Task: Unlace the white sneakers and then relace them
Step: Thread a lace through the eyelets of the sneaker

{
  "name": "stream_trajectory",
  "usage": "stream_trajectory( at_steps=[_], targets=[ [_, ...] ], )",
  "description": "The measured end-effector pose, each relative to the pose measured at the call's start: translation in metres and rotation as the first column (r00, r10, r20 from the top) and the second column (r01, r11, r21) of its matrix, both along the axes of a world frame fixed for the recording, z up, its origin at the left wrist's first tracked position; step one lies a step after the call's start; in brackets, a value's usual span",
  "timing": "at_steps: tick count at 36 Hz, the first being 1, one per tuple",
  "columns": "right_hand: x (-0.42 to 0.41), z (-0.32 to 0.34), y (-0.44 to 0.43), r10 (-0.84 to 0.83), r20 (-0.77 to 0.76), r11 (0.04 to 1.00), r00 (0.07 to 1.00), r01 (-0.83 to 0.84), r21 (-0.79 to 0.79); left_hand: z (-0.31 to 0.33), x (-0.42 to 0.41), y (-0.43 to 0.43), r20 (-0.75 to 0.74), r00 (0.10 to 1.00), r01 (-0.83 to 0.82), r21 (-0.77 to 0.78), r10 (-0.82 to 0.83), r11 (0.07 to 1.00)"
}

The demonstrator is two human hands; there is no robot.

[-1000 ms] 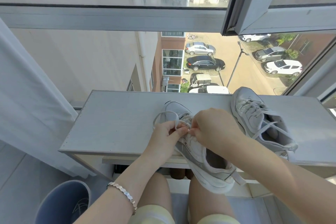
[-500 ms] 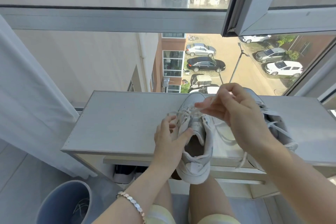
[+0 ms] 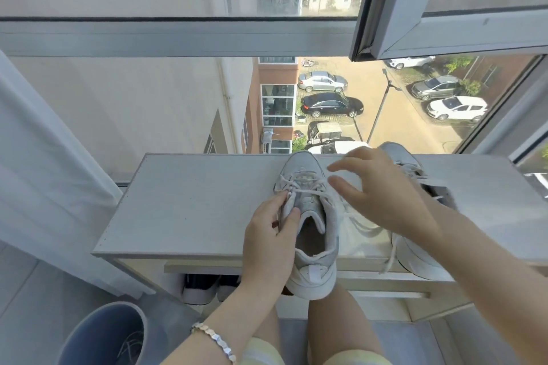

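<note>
A white sneaker [image 3: 308,210] lies on the pale shelf top [image 3: 189,204], toe pointing away from me, heel hanging over the front edge. My left hand [image 3: 271,241] grips its left side near the collar, thumb on the tongue edge. Loosened white laces [image 3: 299,187] cross the upper eyelets, and a loose lace end trails right. My right hand [image 3: 382,192] hovers just right of the laces with fingers spread and relaxed, holding nothing. The second white sneaker [image 3: 415,249] lies at the right, mostly hidden behind my right hand and forearm.
A large window [image 3: 178,35] rises right behind the shelf, with an open sash [image 3: 444,3] at upper right. A white curtain [image 3: 35,163] hangs at left. A blue bin [image 3: 103,335] stands on the floor lower left. Dark shoes [image 3: 204,287] sit under the shelf.
The sneaker turned from lying slanted to pointing straight away. My right hand pulled the lace up, then let it go and spread open beside the laces. My left hand keeps its hold.
</note>
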State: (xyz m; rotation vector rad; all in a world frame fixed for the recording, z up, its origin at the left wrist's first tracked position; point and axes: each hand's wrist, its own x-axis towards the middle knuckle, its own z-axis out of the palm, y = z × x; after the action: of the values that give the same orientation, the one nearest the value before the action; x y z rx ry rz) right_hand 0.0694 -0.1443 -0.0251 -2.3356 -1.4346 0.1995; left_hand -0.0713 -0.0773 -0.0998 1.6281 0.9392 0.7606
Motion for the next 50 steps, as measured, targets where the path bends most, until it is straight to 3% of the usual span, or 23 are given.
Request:
stream_trajectory(
  at_steps=[2, 6, 9, 11, 13, 16, 19, 21, 24, 28, 30, 32, 34, 38, 41, 45, 50],
  targets=[
    [-0.010, 0.001, 0.009, 0.116, 0.063, 0.991, 0.991, -0.112, -0.074, 0.000, -0.001, 0.000, -0.006, 1.000, 0.003, 0.001, -0.003, 1.000],
    [-0.013, -0.014, 0.029, 0.186, 0.090, 0.955, 0.978, -0.158, -0.251, -0.001, -0.003, 0.001, -0.016, 1.000, -0.001, 0.022, 0.001, 1.000],
    [-0.014, -0.024, 0.030, 0.247, 0.151, 0.965, 0.957, -0.229, -0.127, 0.001, -0.002, 0.001, -0.017, 1.000, -0.009, 0.039, 0.010, 0.999],
    [-0.014, -0.025, 0.026, 0.279, 0.006, 0.953, 0.960, -0.278, 0.122, 0.002, -0.001, 0.000, -0.016, 1.000, -0.018, 0.037, 0.018, 0.999],
    [-0.018, -0.014, 0.017, 0.282, -0.279, 0.936, 0.918, -0.199, 0.291, 0.002, 0.000, -0.001, -0.020, 0.999, -0.030, 0.040, 0.031, 0.999],
    [-0.027, 0.005, 0.003, 0.377, -0.616, 0.892, 0.692, -0.092, 0.443, 0.002, 0.001, -0.002, -0.018, 0.999, -0.038, 0.065, 0.039, 0.997],
    [-0.030, 0.019, -0.011, 0.512, -0.711, 0.811, 0.481, 0.001, 0.585, 0.002, 0.001, -0.003, -0.026, 0.999, -0.044, 0.078, 0.046, 0.996],
    [-0.029, 0.025, -0.018, 0.530, -0.714, 0.781, 0.458, 0.064, 0.621, 0.000, 0.002, -0.002, -0.027, 0.998, -0.060, 0.086, 0.062, 0.994],
    [-0.018, 0.021, -0.024, 0.502, -0.729, 0.779, 0.465, 0.124, 0.615, 0.000, 0.000, -0.002, -0.028, 0.996, -0.081, 0.105, 0.084, 0.991],
    [-0.010, 0.014, -0.031, 0.379, -0.755, 0.918, 0.535, -0.118, 0.378, 0.001, -0.007, 0.001, -0.041, 0.995, -0.088, 0.113, 0.094, 0.990],
    [-0.011, 0.011, -0.033, 0.297, -0.694, 0.955, 0.656, -0.201, 0.218, 0.002, -0.011, 0.006, -0.060, 0.995, -0.078, 0.103, 0.085, 0.992],
    [-0.008, 0.004, -0.031, 0.205, -0.518, 0.978, 0.830, -0.147, 0.151, 0.005, -0.014, 0.012, -0.085, 0.994, -0.055, 0.109, 0.065, 0.993],
    [-0.001, -0.008, -0.023, 0.103, -0.348, 0.989, 0.932, -0.059, 0.135, 0.011, -0.015, 0.016, -0.121, 0.993, 0.023, 0.138, -0.007, 0.990],
    [0.006, -0.035, 0.001, -0.023, -0.257, 0.996, 0.966, 0.044, 0.077, 0.023, -0.014, 0.023, -0.284, 0.938, 0.269, 0.233, -0.199, 0.935],
    [0.006, -0.047, 0.015, -0.045, -0.195, 0.998, 0.980, 0.037, -0.048, 0.025, -0.012, 0.029, -0.370, 0.893, 0.355, 0.230, -0.256, 0.906],
    [0.006, -0.051, 0.021, -0.055, -0.190, 0.978, 0.980, 0.015, -0.207, 0.025, -0.013, 0.035, -0.369, 0.883, 0.374, 0.175, -0.291, 0.911],
    [0.001, -0.045, 0.018, -0.018, -0.235, 0.992, 0.972, -0.012, -0.127, 0.026, -0.013, 0.035, -0.348, 0.895, 0.354, 0.169, -0.280, 0.920]
  ],
)
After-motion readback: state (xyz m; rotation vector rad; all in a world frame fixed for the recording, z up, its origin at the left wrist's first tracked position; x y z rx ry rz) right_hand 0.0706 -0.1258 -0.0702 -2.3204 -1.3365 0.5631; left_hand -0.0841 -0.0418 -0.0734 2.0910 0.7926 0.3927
